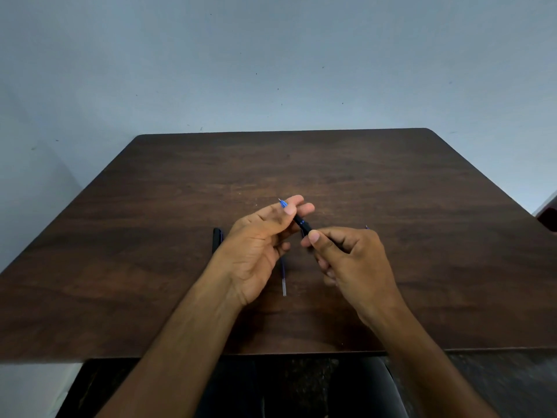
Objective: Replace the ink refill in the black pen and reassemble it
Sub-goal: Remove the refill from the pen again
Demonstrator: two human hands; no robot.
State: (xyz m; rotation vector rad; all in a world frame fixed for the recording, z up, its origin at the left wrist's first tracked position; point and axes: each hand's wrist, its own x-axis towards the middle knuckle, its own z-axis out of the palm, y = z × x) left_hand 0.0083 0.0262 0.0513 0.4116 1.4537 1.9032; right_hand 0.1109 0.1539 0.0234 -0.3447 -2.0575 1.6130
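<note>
Both hands hold the black pen [303,223] above the middle of the dark wooden table [391,191]. My left hand [262,236] pinches its front end, where the blue refill tip [282,203] sticks out past my fingers. My right hand [346,254] grips the black barrel at the rear; most of the barrel is hidden in that fist. A loose refill [283,276] with a clear end lies on the table under my hands. A black pen cap [216,239] lies just left of my left hand.
A small blue-tipped piece [366,227] peeks out behind my right hand. The table's far edge meets a pale wall [271,70]. A dark red object [548,217] shows at the right border. The near table edge runs above my lap.
</note>
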